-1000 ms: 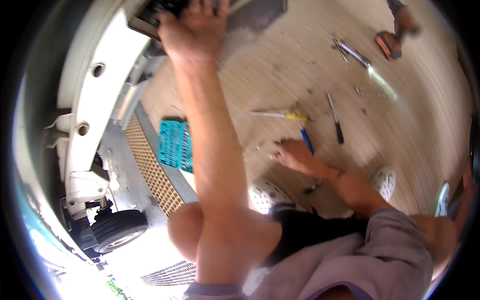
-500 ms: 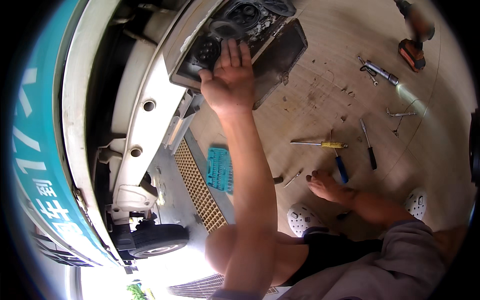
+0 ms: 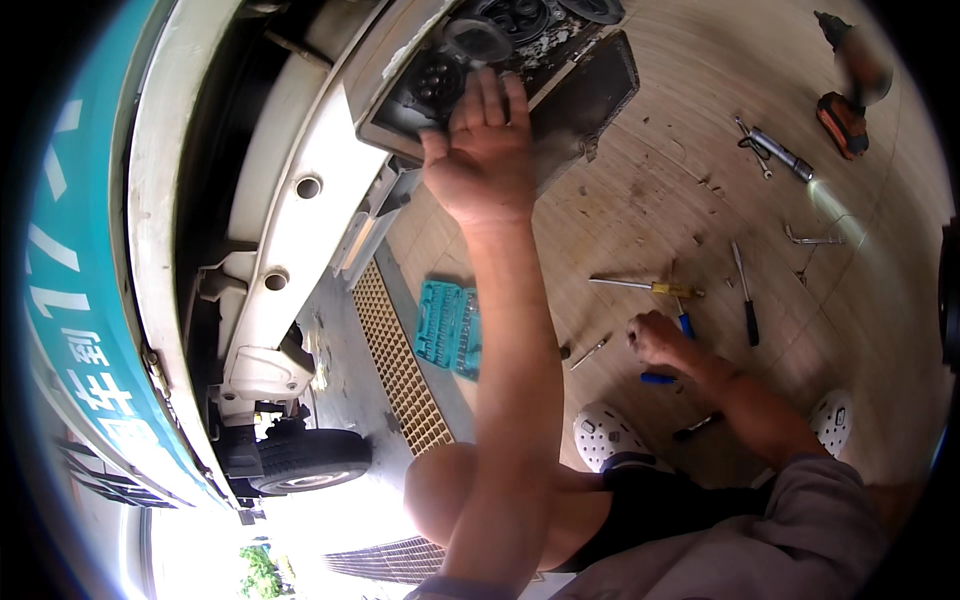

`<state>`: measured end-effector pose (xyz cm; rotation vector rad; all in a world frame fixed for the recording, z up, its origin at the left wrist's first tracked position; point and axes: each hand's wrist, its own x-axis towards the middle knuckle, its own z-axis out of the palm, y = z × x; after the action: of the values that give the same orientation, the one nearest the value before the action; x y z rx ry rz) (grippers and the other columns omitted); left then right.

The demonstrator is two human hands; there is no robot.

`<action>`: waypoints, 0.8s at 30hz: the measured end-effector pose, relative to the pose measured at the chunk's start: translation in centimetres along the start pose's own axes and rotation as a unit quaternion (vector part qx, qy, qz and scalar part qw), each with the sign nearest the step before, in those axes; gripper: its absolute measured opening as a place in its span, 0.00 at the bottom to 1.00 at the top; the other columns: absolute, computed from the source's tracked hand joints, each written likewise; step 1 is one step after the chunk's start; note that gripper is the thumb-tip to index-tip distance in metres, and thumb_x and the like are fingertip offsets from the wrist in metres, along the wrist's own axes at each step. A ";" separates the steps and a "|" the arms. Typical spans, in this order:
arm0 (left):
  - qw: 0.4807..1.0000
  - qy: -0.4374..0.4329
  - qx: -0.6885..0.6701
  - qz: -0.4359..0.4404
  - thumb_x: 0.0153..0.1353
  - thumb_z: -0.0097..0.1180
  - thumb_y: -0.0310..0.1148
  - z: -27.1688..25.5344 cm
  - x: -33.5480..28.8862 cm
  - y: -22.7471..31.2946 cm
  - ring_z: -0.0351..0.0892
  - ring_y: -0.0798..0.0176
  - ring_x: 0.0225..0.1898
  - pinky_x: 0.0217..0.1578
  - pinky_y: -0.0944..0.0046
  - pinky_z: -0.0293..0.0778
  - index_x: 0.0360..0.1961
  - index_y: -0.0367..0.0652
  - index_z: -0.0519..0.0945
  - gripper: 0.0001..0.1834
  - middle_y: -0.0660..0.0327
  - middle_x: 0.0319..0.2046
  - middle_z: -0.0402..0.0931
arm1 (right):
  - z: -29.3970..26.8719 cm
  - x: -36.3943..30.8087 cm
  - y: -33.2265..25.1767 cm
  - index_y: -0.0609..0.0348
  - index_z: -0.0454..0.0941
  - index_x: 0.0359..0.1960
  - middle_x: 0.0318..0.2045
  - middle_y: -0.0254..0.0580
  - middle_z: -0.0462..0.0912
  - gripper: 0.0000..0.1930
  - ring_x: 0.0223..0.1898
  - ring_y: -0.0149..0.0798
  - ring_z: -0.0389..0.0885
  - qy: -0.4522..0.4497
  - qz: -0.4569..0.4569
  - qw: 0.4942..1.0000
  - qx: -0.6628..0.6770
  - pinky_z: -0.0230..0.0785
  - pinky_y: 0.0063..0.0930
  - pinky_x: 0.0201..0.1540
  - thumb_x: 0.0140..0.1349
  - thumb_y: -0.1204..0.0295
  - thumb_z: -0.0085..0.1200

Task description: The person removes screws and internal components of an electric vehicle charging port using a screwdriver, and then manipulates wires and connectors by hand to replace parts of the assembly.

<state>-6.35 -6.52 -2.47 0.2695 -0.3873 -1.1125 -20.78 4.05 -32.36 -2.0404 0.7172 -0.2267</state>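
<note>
My left hand (image 3: 482, 165) reaches palm up, fingers stretched out and apart, into an open dark box (image 3: 410, 140) on the vehicle. Its fingertips lie beside a round black socket (image 3: 437, 85), and nothing shows in its palm. A round flap (image 3: 478, 40) and a second round socket (image 3: 515, 18) sit just beyond them. The box's dark lid (image 3: 590, 100) hangs open to the right. Over the floor, my right hand (image 3: 657, 338) is closed, its fingers curled; what they hold, if anything, is hidden. Close by lie a yellow-handled screwdriver (image 3: 655, 287) and a blue handle (image 3: 657, 379).
A black-handled screwdriver (image 3: 746, 295), an L-shaped wrench (image 3: 815, 238), a lit flashlight (image 3: 780, 154) and a cordless drill (image 3: 852, 100) lie to the right. Left of centre are a teal tool case (image 3: 440, 325) and a floor grating (image 3: 390, 350). The vehicle's white beam (image 3: 300, 240) fills the left.
My right hand has risen from the floor tools and its fingers have curled in, uncovering a blue handle. My left hand stays in the box. The whole view has shifted slightly.
</note>
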 end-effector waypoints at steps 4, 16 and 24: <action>1.000 0.000 0.007 -0.010 0.75 0.31 0.50 0.1 -0.4 -3.0 0.62 0.48 0.67 0.70 0.41 0.55 0.60 0.28 0.66 0.32 0.47 0.65 0.65 | -7.1 1.1 2.3 0.59 0.83 0.28 0.25 0.51 0.83 0.11 0.25 0.46 0.81 0.116 -0.013 0.993 0.014 0.74 0.40 0.32 0.54 0.63 0.59; 0.970 0.060 0.234 -0.029 0.71 0.46 0.35 -1.8 -5.9 4.9 0.81 0.56 0.48 0.56 0.55 0.75 0.51 0.36 0.77 0.16 0.54 0.45 0.82 | -22.2 5.6 -16.6 0.63 0.83 0.40 0.25 0.52 0.84 0.12 0.26 0.43 0.83 0.483 -0.247 0.817 0.197 0.73 0.36 0.32 0.59 0.68 0.62; 0.786 0.136 0.602 -0.037 0.69 0.51 0.36 2.4 -9.2 4.8 0.82 0.62 0.45 0.45 0.62 0.76 0.53 0.40 0.78 0.16 0.57 0.46 0.82 | -17.3 9.0 -19.1 0.60 0.83 0.43 0.27 0.43 0.86 0.13 0.25 0.35 0.83 0.543 -0.247 0.761 0.255 0.74 0.29 0.29 0.57 0.71 0.66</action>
<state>-7.04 3.82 0.10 1.5759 -0.7989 -0.7364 -13.21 -5.95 -8.07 -1.3643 0.6266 -1.8113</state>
